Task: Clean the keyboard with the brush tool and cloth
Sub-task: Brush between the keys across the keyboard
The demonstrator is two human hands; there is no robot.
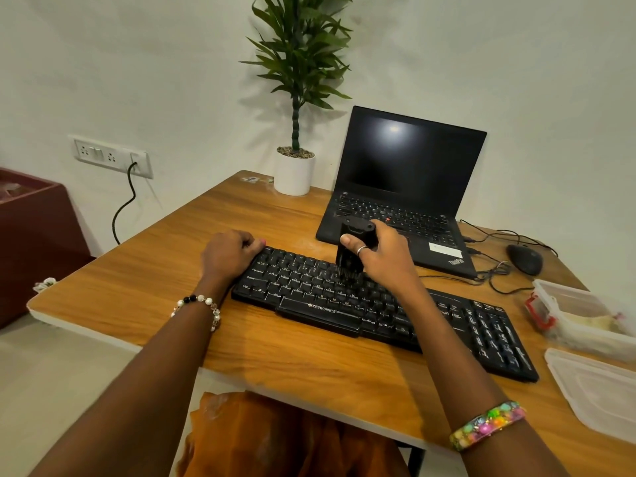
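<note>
Wooden bench (192, 242): right hand (385, 251) clamps light, rigid brush tool (354, 246) mid-body; left hand (229, 253) grips the keyboard (378, 315) at its far-left corner.

Left hand (229, 254) lies knuckles-up, fingers curled, at ten o'clock; right hand (385, 256), at one o'clock, fingers wrapped in a grip; both forearms extended.

The desk (261, 342) shows smooth wood grain with a slight sheen. The keyboard (378, 315) and brush (352, 249) are matt black plastic. The laptop (409, 160) screen is glossy. Two tubs (581, 315) are cloudy clear plastic.
</note>
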